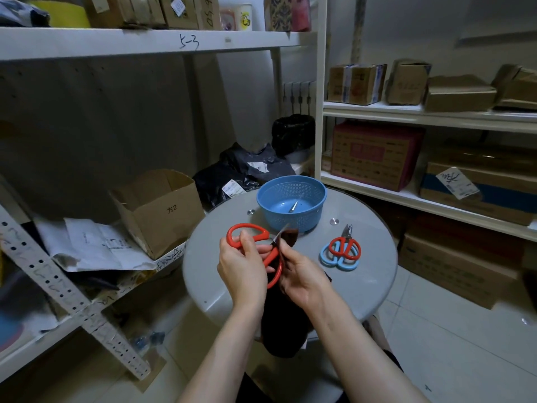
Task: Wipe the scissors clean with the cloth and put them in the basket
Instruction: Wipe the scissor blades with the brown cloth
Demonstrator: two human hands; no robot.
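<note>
**Plastic, metal, cloth**

The scissors (270,257) have glossy red plastic handles and a bare metal blade. The cloth (280,324) is dark, matt fabric. The basket (293,221) is smooth blue perforated plastic. The grey tabletop (363,289) is smooth and faintly shiny.

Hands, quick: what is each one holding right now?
Left hand: grips the red scissors by the handle.
Right hand: pinches the dark cloth round the blade.
</note>
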